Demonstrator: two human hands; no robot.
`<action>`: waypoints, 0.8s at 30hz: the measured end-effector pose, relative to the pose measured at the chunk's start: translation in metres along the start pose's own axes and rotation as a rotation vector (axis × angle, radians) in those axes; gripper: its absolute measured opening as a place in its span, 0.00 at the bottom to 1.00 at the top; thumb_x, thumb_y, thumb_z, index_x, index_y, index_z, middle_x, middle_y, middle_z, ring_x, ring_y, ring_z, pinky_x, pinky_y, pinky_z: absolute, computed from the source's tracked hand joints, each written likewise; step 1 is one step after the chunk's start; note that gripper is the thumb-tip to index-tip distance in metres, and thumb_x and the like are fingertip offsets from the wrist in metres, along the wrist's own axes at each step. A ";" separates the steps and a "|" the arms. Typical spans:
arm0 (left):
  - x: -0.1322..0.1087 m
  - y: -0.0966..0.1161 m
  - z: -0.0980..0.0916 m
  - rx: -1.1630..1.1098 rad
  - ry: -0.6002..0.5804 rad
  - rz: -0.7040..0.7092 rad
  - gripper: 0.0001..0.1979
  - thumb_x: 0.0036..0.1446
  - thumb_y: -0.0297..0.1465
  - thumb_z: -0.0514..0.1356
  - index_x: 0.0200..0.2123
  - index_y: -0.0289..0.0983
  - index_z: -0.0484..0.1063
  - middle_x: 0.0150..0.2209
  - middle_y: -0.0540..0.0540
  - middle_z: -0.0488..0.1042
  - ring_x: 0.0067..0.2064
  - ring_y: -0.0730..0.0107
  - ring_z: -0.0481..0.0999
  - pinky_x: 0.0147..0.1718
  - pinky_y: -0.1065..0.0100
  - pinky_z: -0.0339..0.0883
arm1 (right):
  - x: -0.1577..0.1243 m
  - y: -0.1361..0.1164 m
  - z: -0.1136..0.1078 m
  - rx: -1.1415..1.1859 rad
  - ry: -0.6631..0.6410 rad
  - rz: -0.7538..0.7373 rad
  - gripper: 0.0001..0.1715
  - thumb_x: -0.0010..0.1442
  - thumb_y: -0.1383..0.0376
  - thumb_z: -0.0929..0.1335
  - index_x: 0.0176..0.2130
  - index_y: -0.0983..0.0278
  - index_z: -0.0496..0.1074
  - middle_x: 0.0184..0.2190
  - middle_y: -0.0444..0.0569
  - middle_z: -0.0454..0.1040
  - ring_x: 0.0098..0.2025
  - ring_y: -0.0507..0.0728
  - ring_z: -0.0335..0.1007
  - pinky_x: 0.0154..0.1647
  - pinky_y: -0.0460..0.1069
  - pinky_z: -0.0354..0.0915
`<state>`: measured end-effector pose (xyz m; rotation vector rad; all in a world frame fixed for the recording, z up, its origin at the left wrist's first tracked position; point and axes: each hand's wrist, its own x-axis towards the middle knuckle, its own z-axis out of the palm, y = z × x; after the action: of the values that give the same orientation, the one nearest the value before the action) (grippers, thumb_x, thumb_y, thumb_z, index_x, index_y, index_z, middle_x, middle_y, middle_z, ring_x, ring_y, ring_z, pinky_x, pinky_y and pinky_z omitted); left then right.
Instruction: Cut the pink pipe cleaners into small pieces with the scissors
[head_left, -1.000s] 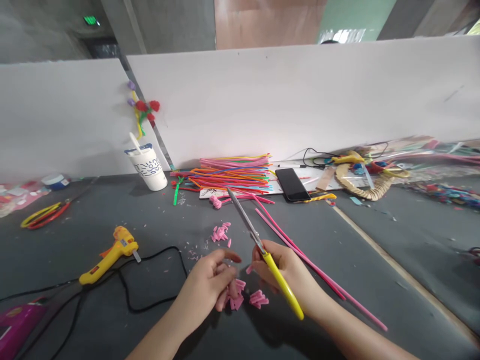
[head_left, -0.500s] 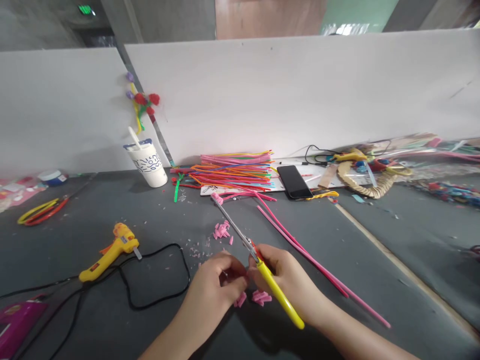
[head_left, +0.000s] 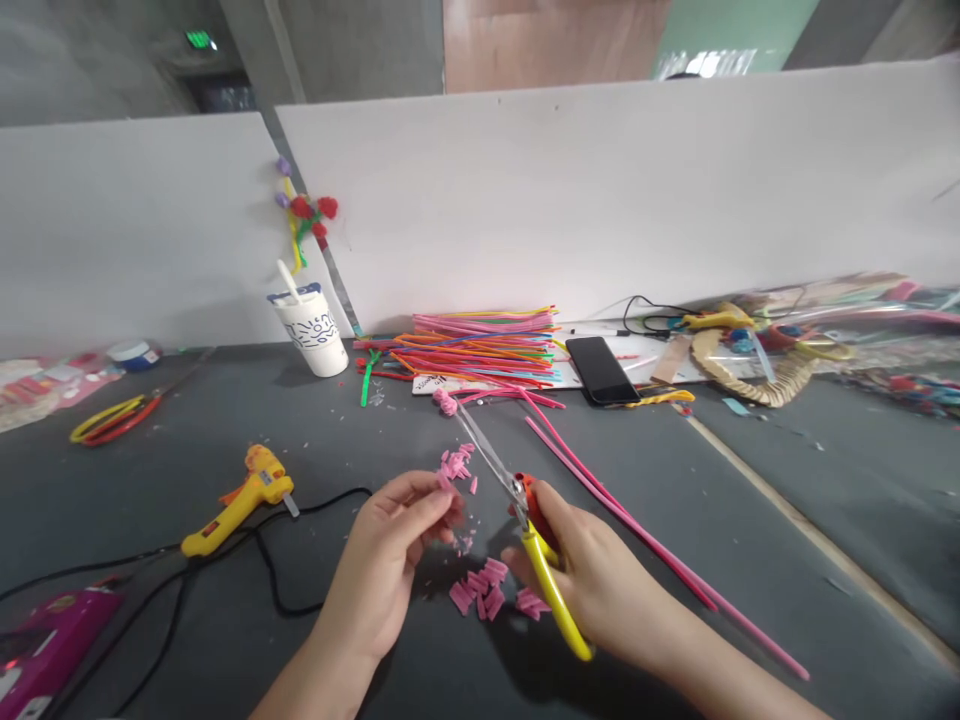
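Observation:
My right hand (head_left: 589, 560) is wrapped round scissors (head_left: 553, 600) with a yellow and a red handle; their long metal blades point away to the upper left. Left of them, my left hand (head_left: 390, 560) is closed in a pinch, with a small pink pipe cleaner piece (head_left: 444, 482) showing at the fingertips. Short pink pieces (head_left: 480, 588) lie in a pile on the table between my hands, with another small heap (head_left: 531, 603) beside my right hand. Farther off, more pink cuttings (head_left: 456, 462) lie past my left fingertips. A pink fuzzy ball (head_left: 445, 402) sits beyond the blade tips.
Long pink pipe cleaners (head_left: 660, 535) stretch along the right. A colourful bundle of pipe cleaners (head_left: 480, 350), a phone (head_left: 600, 370) and a white cup (head_left: 311, 335) stand or lie at the back. To the left is a yellow glue gun (head_left: 240, 505) with black cable.
My left hand has moved away from the right, up and to the left, uncovering the pile of pink pieces. My right hand still holds the scissors. The view has shifted slightly.

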<state>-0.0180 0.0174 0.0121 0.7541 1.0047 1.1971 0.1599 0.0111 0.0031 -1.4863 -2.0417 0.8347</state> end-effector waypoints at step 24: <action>-0.006 0.006 0.001 -0.245 -0.025 0.167 0.01 0.51 0.26 0.59 0.28 0.35 0.71 0.26 0.50 0.70 0.29 0.78 0.66 0.29 0.77 0.61 | -0.010 0.008 0.018 -0.468 0.131 -0.315 0.12 0.57 0.56 0.60 0.31 0.62 0.58 0.19 0.44 0.68 0.19 0.54 0.64 0.20 0.46 0.51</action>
<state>-0.0201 0.0127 0.0195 0.6663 0.7672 1.4226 0.1556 0.0001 -0.0149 -1.3398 -2.3877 0.1346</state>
